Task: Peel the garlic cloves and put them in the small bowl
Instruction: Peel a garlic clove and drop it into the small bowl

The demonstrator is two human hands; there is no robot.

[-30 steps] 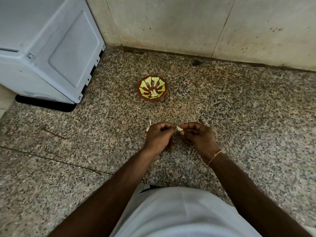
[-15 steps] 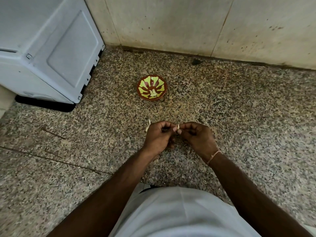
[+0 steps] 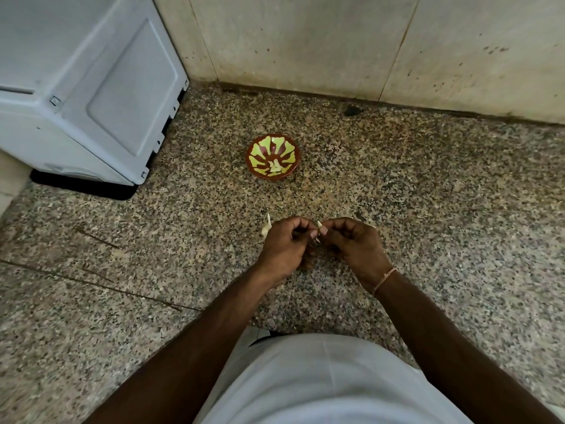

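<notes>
A small pale garlic clove (image 3: 318, 230) is pinched between the fingertips of my left hand (image 3: 284, 246) and my right hand (image 3: 356, 244), which meet over the speckled granite floor. Most of the clove is hidden by the fingers. Behind my left hand a white piece of garlic (image 3: 266, 228) pokes out; I cannot tell whether the hand holds it. Farther ahead stands the small bowl (image 3: 255, 148), brown with a yellow-green petal pattern, with pale peeled cloves (image 3: 276, 169) at its bottom.
A grey-white appliance (image 3: 91, 87) stands at the left on a dark base. A stained beige wall (image 3: 367, 41) runs along the back, with a dark spot (image 3: 351, 111) at its foot. My white-clad lap (image 3: 321, 384) fills the lower frame.
The clove lay flat between my fingertips a second ago; now it is turned more upright and my fingertips are pressed closer together. Bowl and arms have stayed in place.
</notes>
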